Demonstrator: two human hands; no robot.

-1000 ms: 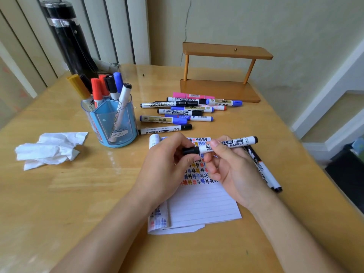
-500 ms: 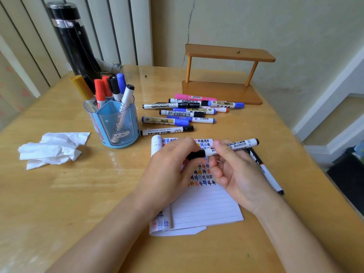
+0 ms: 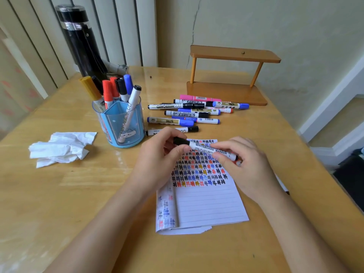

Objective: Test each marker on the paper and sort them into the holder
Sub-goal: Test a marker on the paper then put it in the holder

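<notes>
Both hands hold one white whiteboard marker point(image 3: 208, 148) with a black cap above the lined paper point(image 3: 206, 205). My left hand point(image 3: 157, 162) pinches the black cap end. My right hand point(image 3: 244, 166) grips the barrel's other end. The paper's upper part is covered in rows of coloured test marks. A blue see-through holder point(image 3: 122, 125) stands left of the paper with several markers upright in it. A pile of loose markers point(image 3: 189, 113) lies on the table behind the paper. Another marker point(image 3: 282, 187) lies partly hidden under my right wrist.
Crumpled white tissue point(image 3: 59, 148) lies at the left. A black flask point(image 3: 82, 40) stands at the back left. A small wooden shelf point(image 3: 232, 75) sits at the back against the wall. The table's right edge point(image 3: 315, 158) drops to the floor.
The held marker has tilted, its right end dropping lower into my right hand while the cap end stays in my left fingers. The camera has moved slightly closer.
</notes>
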